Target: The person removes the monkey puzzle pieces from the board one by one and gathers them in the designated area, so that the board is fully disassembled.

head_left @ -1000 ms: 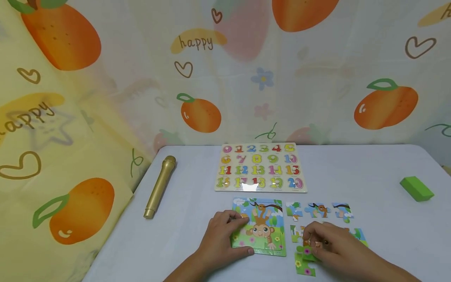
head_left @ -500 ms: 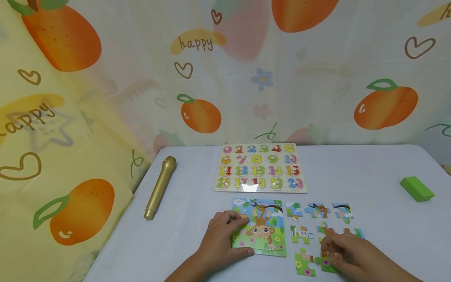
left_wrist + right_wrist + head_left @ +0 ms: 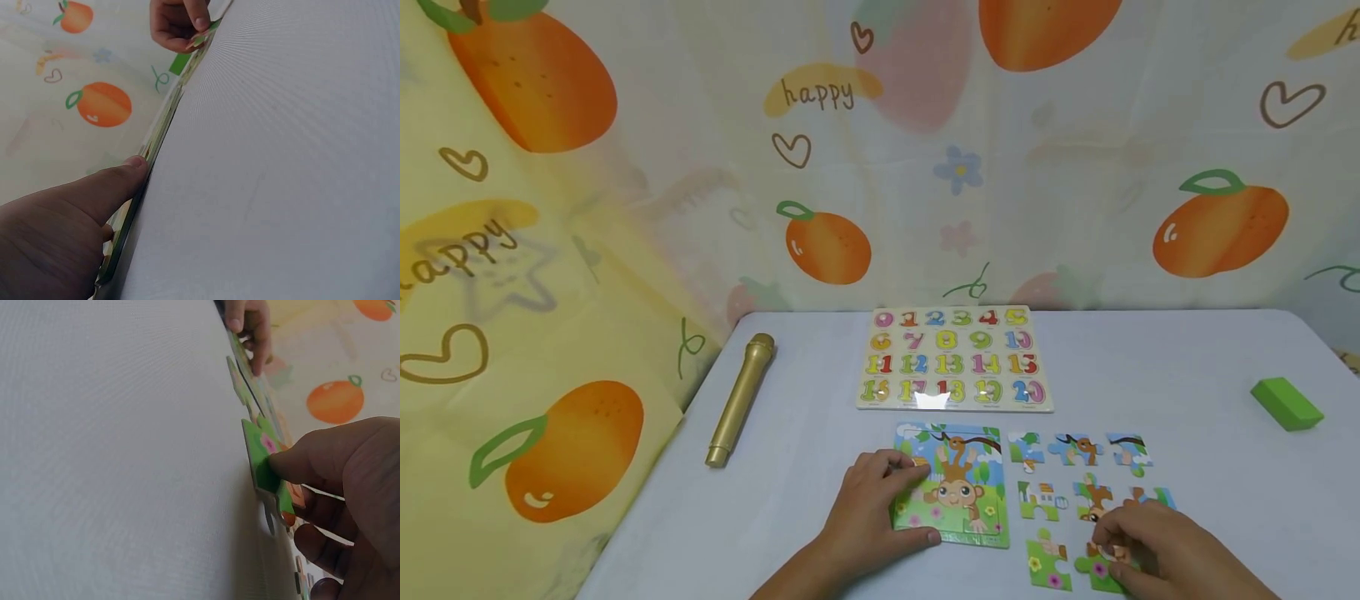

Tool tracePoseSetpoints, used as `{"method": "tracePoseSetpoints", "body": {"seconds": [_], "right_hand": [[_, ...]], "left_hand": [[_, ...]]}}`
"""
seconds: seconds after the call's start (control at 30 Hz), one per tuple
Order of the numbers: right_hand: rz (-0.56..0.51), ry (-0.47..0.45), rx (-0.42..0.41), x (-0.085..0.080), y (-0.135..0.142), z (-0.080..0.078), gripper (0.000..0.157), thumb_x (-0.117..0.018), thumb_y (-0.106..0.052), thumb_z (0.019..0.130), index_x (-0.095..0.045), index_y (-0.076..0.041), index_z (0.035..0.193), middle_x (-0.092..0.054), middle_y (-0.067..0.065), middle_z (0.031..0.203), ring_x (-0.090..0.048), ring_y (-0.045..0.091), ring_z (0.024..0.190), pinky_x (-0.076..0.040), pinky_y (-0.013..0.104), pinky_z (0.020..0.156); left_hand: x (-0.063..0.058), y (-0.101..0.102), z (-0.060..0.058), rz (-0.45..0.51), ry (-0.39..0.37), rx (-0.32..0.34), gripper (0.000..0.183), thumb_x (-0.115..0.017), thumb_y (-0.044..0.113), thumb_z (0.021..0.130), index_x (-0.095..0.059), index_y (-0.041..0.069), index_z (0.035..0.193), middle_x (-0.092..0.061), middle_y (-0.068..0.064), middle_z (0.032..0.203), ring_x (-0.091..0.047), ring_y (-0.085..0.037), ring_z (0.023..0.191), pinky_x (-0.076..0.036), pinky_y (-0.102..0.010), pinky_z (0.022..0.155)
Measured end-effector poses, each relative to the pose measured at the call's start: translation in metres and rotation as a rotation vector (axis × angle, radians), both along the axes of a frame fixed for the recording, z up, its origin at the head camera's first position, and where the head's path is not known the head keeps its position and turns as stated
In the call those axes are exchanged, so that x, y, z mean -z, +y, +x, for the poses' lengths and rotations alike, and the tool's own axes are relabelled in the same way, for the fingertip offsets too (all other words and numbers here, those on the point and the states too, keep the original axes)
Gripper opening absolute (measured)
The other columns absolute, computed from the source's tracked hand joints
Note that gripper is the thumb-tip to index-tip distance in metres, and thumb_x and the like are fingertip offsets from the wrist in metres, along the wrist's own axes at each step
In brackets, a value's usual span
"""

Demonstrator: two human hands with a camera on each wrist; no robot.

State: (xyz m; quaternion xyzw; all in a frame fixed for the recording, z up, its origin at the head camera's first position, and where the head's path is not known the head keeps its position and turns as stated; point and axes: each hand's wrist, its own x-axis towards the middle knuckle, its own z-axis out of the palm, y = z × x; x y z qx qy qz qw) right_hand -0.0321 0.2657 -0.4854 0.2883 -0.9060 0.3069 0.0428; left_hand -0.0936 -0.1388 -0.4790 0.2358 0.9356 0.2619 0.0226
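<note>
My left hand [image 3: 872, 508] rests at the left side of a square monkey picture puzzle board [image 3: 985, 500], its thumb along the front edge. In the left wrist view that thumb [image 3: 119, 181] touches the board's edge. To the right, my right hand [image 3: 1172, 542] pinches a green jigsaw piece [image 3: 1099, 572] with a pink flower. Seen from the right wrist, this piece [image 3: 267, 450] stands tilted to the tabletop between thumb and fingers. A corner piece with yellow and pink flowers [image 3: 1047, 567] lies just left of it. The hand partly covers a blue-and-green piece [image 3: 1153, 495].
More jigsaw pieces lie in rows, among them a tree-branch piece [image 3: 1129, 448] and a house piece [image 3: 1039, 500]. Behind the board is a number puzzle [image 3: 955, 358]. A gold microphone [image 3: 741, 400] lies left, a green block [image 3: 1287, 403] far right. A fruit-print curtain [image 3: 1075, 167] hangs behind.
My right hand has moved right with the flower piece, from over the middle-left pieces to the right of the corner piece, uncovering the house piece. My left hand has stayed put.
</note>
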Motion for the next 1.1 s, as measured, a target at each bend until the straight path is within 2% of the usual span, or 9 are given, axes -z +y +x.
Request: {"method": "tracePoseSetpoints", "body": {"seconds": [0.17,0.27,0.43,0.63,0.77,0.87,0.93,1.1], "right_hand": [[0.015,0.030,0.025,0.000,0.000,0.001,0.041,-0.088,-0.013,0.087,-0.064,-0.044,0.102,-0.059,-0.031,0.099,-0.050,-0.004,0.089,-0.039,0.009,0.090],[0.000,0.077,0.015,0.000,-0.001,0.001,0.045,-0.090,-0.011,0.084,-0.065,-0.044,0.102,-0.060,-0.030,0.100,-0.049,-0.004,0.086,-0.041,0.014,0.077],[-0.023,0.129,-0.031,0.000,-0.004,0.001,0.049,-0.092,-0.007,0.079,-0.066,-0.042,0.102,-0.062,-0.028,0.102,-0.046,-0.004,0.083,-0.039,0.021,0.065],[-0.012,0.100,-0.043,-0.004,-0.003,0.000,0.044,-0.090,-0.011,0.083,-0.068,-0.042,0.104,-0.063,-0.027,0.103,-0.049,-0.003,0.086,-0.044,0.024,0.068],[-0.029,0.086,-0.028,-0.008,-0.006,0.001,0.041,-0.089,-0.015,0.087,-0.067,-0.044,0.106,-0.063,-0.028,0.104,-0.054,-0.002,0.091,-0.047,0.019,0.079],[-0.050,0.060,-0.035,-0.011,-0.009,0.001,0.036,-0.087,-0.019,0.090,-0.067,-0.042,0.107,-0.063,-0.027,0.104,-0.055,-0.002,0.092,-0.048,0.020,0.078],[-0.056,0.020,-0.048,-0.014,-0.010,-0.001,0.031,-0.086,-0.021,0.093,-0.068,-0.041,0.109,-0.063,-0.026,0.105,-0.054,-0.001,0.092,-0.048,0.026,0.072],[-0.058,-0.004,-0.058,-0.023,-0.015,-0.004,0.029,-0.084,-0.020,0.094,-0.069,-0.038,0.113,-0.063,-0.025,0.107,-0.055,0.000,0.093,-0.049,0.026,0.073]], "left_hand": [[0.001,-0.001,0.000,0.009,0.014,0.006,0.077,-0.082,0.070,0.081,-0.067,0.032,0.147,-0.054,0.011,0.133,-0.044,-0.015,0.119,-0.041,-0.045,0.103],[0.002,-0.001,0.002,0.010,0.020,0.002,0.077,-0.083,0.070,0.081,-0.068,0.031,0.146,-0.054,0.011,0.133,-0.044,-0.015,0.119,-0.040,-0.045,0.103],[0.002,-0.001,0.003,-0.001,0.004,-0.008,0.078,-0.083,0.070,0.081,-0.067,0.032,0.147,-0.052,0.012,0.134,-0.043,-0.014,0.121,-0.040,-0.045,0.104],[0.000,-0.001,0.003,0.007,0.010,0.005,0.077,-0.081,0.072,0.082,-0.067,0.032,0.147,-0.053,0.012,0.134,-0.043,-0.014,0.121,-0.041,-0.044,0.103],[-0.002,-0.002,0.002,0.036,0.008,0.009,0.075,-0.079,0.074,0.083,-0.068,0.032,0.145,-0.053,0.012,0.133,-0.043,-0.014,0.121,-0.043,-0.044,0.102],[-0.004,0.000,0.003,0.040,-0.001,0.011,0.072,-0.079,0.072,0.084,-0.069,0.033,0.144,-0.052,0.012,0.133,-0.043,-0.014,0.121,-0.043,-0.043,0.102],[-0.005,0.001,0.004,0.037,0.001,0.018,0.070,-0.079,0.070,0.085,-0.069,0.033,0.144,-0.052,0.013,0.133,-0.042,-0.013,0.121,-0.043,-0.042,0.102],[-0.005,0.007,0.004,0.027,0.042,0.061,0.067,-0.080,0.067,0.086,-0.069,0.033,0.144,-0.052,0.013,0.133,-0.043,-0.012,0.119,-0.041,-0.041,0.101]]}}
